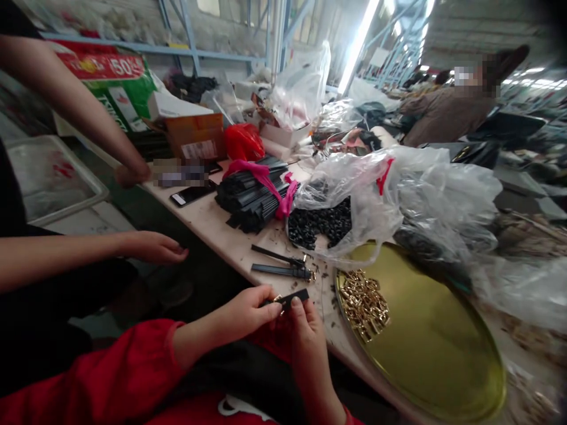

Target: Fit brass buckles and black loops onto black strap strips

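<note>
Just off the table's front edge, a short black strap [296,297] is pinched between my two hands. My left hand [254,310] closes around its left end, where a small gold buckle [277,298] shows by the thumb. The thumb and fingers of my right hand [306,321] grip the strap farther right. Beyond my hands, two black straps with gold buckles [283,270] lie on the table. To the right, a heap of gold buckles [364,304] rests in a round gold-coloured tray [443,330].
A bundle of black strips [252,198] is tied with pink cloth. Beside it, a clear plastic bag [367,206] holds small black pieces [325,223]. A phone [192,193] lies farther left. Another person's hand [153,247] hangs at the left, near the table edge.
</note>
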Tool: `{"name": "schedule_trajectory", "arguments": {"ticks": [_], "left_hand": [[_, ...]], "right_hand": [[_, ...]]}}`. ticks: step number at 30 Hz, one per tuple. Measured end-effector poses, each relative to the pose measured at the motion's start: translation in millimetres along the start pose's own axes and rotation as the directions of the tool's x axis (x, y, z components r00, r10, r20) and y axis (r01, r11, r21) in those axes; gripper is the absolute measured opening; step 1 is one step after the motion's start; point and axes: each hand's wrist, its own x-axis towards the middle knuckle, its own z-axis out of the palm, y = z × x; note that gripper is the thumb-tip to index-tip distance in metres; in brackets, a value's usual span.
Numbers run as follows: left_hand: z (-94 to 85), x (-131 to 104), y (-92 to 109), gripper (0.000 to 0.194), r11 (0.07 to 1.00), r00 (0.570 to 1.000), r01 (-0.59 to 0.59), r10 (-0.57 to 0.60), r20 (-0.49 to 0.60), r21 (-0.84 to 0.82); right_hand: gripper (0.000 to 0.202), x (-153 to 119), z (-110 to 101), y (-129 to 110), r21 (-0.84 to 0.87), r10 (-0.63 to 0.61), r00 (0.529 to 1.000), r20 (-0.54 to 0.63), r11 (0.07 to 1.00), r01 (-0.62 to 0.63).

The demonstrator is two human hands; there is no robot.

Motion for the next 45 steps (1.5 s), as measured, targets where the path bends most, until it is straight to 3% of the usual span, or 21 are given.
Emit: {"name": "schedule_trajectory", "arguments": {"ticks": [3,5,8,10,12,15,18,22,26,28,30,31,33,36,40,45], "left_hand": [[0.1,3,0,0.02,0.999,0.999,0.037,-0.037,0.019,-0.018],[1.2,5,-3,0.019,0.996,0.996,0.084,-0.084,0.009,-0.014],[2.2,9,-8,0.021,0.988,0.99,0.142,-0.141,0.026,-0.055],[1.6,11,-10,0.022,0.991,0.992,0.122,-0.121,0.017,-0.057],[-0.2,10,-8,0.021,0.997,0.997,0.071,-0.07,-0.032,0.031],[-4.8,8,-3,0.02,0.989,0.999,0.047,-0.047,-0.004,0.139],[-9.3,13,-1,0.026,0.993,0.995,0.059,-0.067,0.071,0.101],[-13.2,31,-7,0.031,0.998,0.999,0.045,-0.046,0.014,0.037],[-16.3,40,-9,0.032,0.999,0.998,-0.041,0.042,0.039,-0.024],[-17.8,42,-8,0.029,0.999,0.997,-0.047,0.048,0.064,-0.024],[-19.5,43,-7,0.029,1.0,0.999,-0.012,0.013,0.038,-0.024],[-20.4,44,-7,0.03,0.999,1.0,0.006,-0.005,0.017,-0.033],[-22.2,45,-8,0.031,0.998,1.0,0.02,-0.021,-0.013,-0.057],[-24.1,47,-8,0.033,0.996,0.999,0.035,-0.037,-0.02,-0.082],[-23.0,49,-4,0.035,0.995,0.997,0.073,-0.075,-0.023,-0.074],[-20.2,50,-4,0.033,0.995,0.999,0.041,-0.043,-0.026,-0.086]], "right_hand": [[0.018,1,2,-2,0.133,0.117,0.993,0.011,0.984,-0.117],[0.019,2,1,-1,0.075,0.123,0.992,0.007,0.989,-0.123],[0.021,2,-4,-1,-0.274,-0.104,0.993,-0.062,0.958,0.083],[0.017,2,-9,0,-0.531,-0.326,0.945,-0.018,0.804,0.267],[0.012,2,-14,1,-0.625,-0.402,0.914,0.051,0.701,0.343],[0.013,7,-18,3,-0.508,-0.259,0.965,0.025,0.828,0.236],[0.017,12,-18,1,-0.331,-0.102,0.995,0.019,0.938,0.103],[0.022,22,-14,-22,-0.435,-0.076,0.991,0.109,0.893,0.116],[0.034,57,-22,-63,-0.711,-0.03,0.946,0.323,0.652,0.264],[0.033,89,-33,-83,-0.846,-0.172,0.939,0.297,0.41,0.342],[0.023,124,-45,-101,-0.953,-0.322,0.906,0.274,0.035,0.301],[0.022,140,-51,-107,-0.959,-0.326,0.903,0.281,-0.134,0.25],[0.023,164,-62,-116,-0.943,-0.295,0.915,0.275,-0.269,0.197],[0.014,178,-73,-118,-0.926,-0.208,0.945,0.251,-0.335,0.173],[0.006,178,-75,-108,-0.913,-0.173,0.959,0.223,-0.383,0.143],[0.011,184,-64,-100,-0.944,-0.227,0.95,0.212,-0.299,0.139]]}}
